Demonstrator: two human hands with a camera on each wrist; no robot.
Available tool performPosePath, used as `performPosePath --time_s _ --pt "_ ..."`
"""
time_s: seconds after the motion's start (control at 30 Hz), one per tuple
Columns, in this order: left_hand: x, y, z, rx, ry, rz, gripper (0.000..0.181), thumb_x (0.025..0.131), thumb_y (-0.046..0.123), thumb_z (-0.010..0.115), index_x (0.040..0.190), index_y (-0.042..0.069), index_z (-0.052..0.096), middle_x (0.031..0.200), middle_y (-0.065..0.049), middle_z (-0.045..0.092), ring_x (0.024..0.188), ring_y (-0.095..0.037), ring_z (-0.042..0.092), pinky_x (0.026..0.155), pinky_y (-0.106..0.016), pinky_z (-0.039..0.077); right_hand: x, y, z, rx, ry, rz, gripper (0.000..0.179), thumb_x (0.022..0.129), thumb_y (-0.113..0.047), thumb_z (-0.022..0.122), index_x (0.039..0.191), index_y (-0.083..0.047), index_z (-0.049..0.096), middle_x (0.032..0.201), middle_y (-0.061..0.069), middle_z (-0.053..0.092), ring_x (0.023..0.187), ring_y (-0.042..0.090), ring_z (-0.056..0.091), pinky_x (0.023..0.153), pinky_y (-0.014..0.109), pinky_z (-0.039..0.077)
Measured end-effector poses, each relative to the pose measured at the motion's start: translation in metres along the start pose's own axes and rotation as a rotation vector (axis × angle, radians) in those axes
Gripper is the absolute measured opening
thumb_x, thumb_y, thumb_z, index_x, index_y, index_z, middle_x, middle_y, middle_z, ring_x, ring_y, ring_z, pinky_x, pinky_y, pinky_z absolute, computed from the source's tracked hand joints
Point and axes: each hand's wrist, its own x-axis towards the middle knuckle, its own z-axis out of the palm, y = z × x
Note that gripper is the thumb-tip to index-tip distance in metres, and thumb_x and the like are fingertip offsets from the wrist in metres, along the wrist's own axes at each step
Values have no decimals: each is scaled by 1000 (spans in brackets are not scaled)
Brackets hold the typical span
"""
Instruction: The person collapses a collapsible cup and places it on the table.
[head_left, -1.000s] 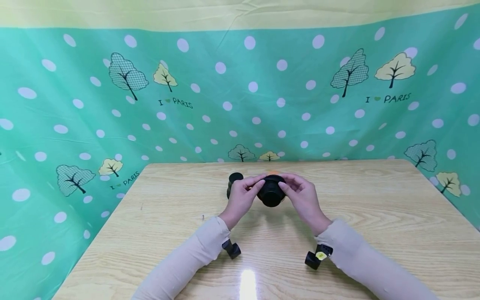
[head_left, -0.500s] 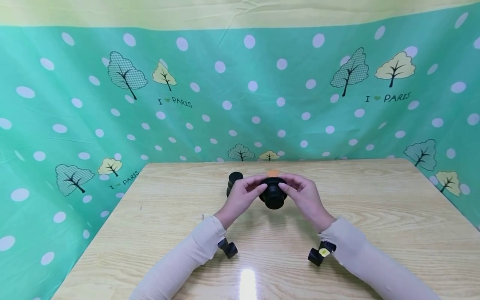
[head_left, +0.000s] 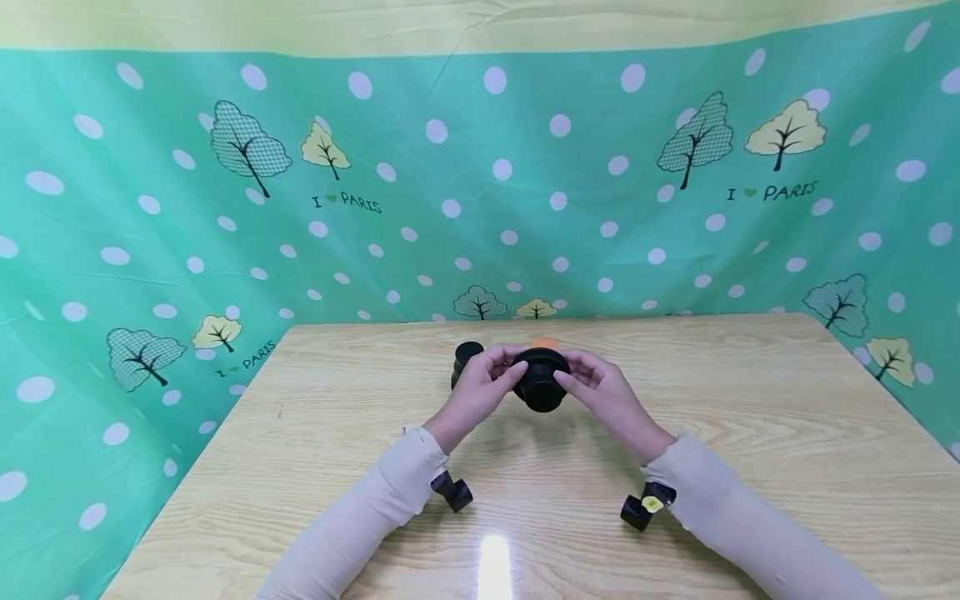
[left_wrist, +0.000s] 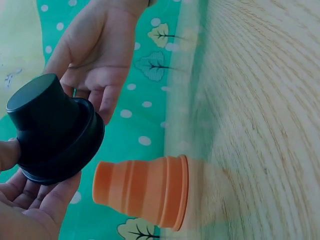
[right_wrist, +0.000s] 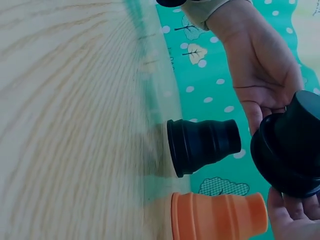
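Both hands hold a black collapsible cup (head_left: 542, 387) over the table, its narrow base tilted towards me. My left hand (head_left: 480, 387) pinches the wide rim from the left, thumb in front and fingers behind. On the opposite side my right hand (head_left: 609, 400) grips the rim the same way. In the left wrist view the wide part of this cup (left_wrist: 47, 130) looks folded into a short collar round the narrow end. An orange cup (left_wrist: 142, 192) of stepped shape stands rim down behind the hands. Another black cup (right_wrist: 202, 145) stands rim down beside it.
The wooden table (head_left: 750, 433) reaches back to a green dotted cloth (head_left: 420, 183) hung behind it. A small black camera sits on each wrist, the left camera (head_left: 457, 496) and the right camera (head_left: 636, 512). Glare (head_left: 495, 567) shows at the front.
The held cup dipped a little, then came back up with its base tilted more towards me. Both wrists have drifted slightly apart. The orange cup and the other black cup stay in place.
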Motion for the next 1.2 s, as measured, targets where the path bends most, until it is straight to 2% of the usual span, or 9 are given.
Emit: performPosePath --time_s 0.13,0.27,0.37,0.5,0.53,0.67,0.87,1.03,1.2 --pt "0 1 0 -9 -33 -35 29 98 18 53 119 0 58 108 -15 63 91 -13 59 78 -24 52 1 0 0 13 -15 -1 42 93 -25 61 125 2 54 111 13 60 98 11 58 85 19 48" --pt "0 3 1 48 -67 -36 32 97 23 55 123 3 58 110 -11 63 93 -13 56 78 -25 50 1 -1 1 29 -18 0 41 93 -22 61 124 3 53 110 12 58 96 12 57 82 19 49" --pt "-4 17 2 82 -92 -28 32 95 20 59 122 2 58 109 -11 63 90 -13 55 74 -25 49 0 -2 2 22 -19 5 41 93 -22 62 124 3 53 111 13 57 97 13 55 81 19 48" --pt "-11 35 2 68 -111 -26 26 93 12 61 113 -4 59 107 -15 61 84 -11 54 70 -24 50 0 -2 3 3 -27 -2 41 92 -21 62 124 3 53 116 16 56 101 15 53 84 18 47" --pt "-11 36 2 65 -113 -21 24 92 11 61 110 -5 59 107 -15 61 83 -10 54 69 -23 50 0 -3 3 -2 -32 -6 41 92 -20 63 124 3 53 117 16 56 101 15 53 85 17 46" --pt "-11 34 2 61 -110 -16 19 91 9 62 104 -5 59 107 -16 61 82 -10 56 69 -27 52 1 -3 3 -15 -43 -27 38 91 -18 64 120 4 54 111 14 57 99 16 53 84 18 47" --pt "-12 34 3 58 -99 -6 17 90 5 63 102 -6 58 109 -17 60 88 -11 55 70 -23 52 2 -3 5 -21 -54 -67 30 90 -16 65 112 3 57 102 9 57 93 17 53 80 20 47" --pt "-13 35 4 83 -76 24 16 90 5 63 101 -6 60 106 -17 62 85 -11 53 67 -20 50 3 -3 6 -53 -29 -97 27 90 -16 65 108 3 59 99 9 58 90 15 54 76 19 48" --pt "-14 37 5 134 -38 60 20 92 9 61 108 -3 63 96 -14 65 77 -11 52 62 -20 47 3 -3 7 -67 24 -116 26 91 -18 64 106 2 61 96 10 59 89 15 57 76 19 49"
